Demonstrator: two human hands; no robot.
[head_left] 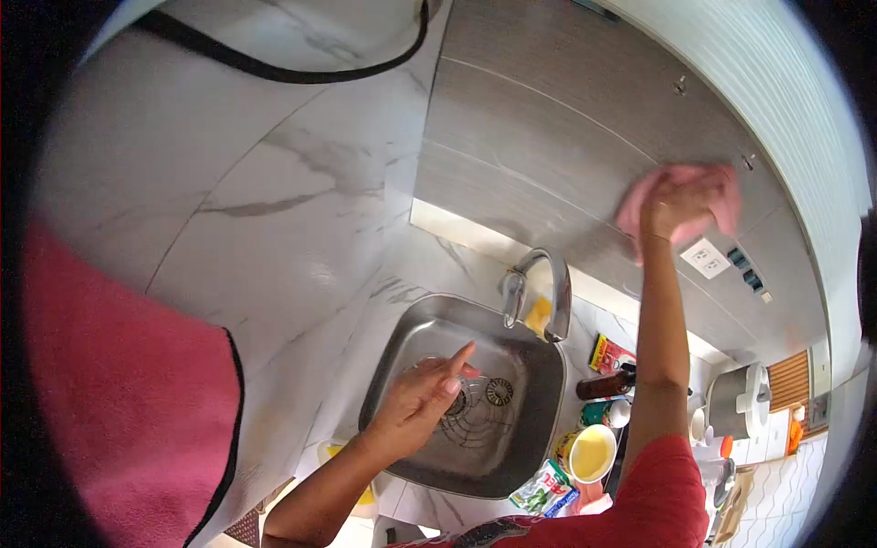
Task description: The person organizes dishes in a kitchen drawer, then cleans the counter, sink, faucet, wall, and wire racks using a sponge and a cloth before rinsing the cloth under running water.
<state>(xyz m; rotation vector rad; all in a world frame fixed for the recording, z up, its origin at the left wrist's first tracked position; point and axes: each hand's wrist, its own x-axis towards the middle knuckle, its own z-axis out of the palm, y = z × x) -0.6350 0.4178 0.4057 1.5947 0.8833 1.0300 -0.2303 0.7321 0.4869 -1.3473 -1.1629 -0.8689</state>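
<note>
My right hand (676,208) presses a pink cloth (721,187) flat against the grey tiled wall (548,119), just above a white outlet. Over the steel sink (429,320) hangs my left hand (422,402), with nothing in it, its index finger stretched out and the fingers apart. A chrome faucet (559,292) curves at the sink's back edge, and a yellow sponge (539,315) lies behind it.
Right of the sink stand a yellow tub (590,454), a brown bottle (603,385), a green container (598,415) and packets (543,489). A rice cooker (734,402) is farther right. Small hooks (680,85) stick out of the wall. Pink fabric (128,393) hangs at left.
</note>
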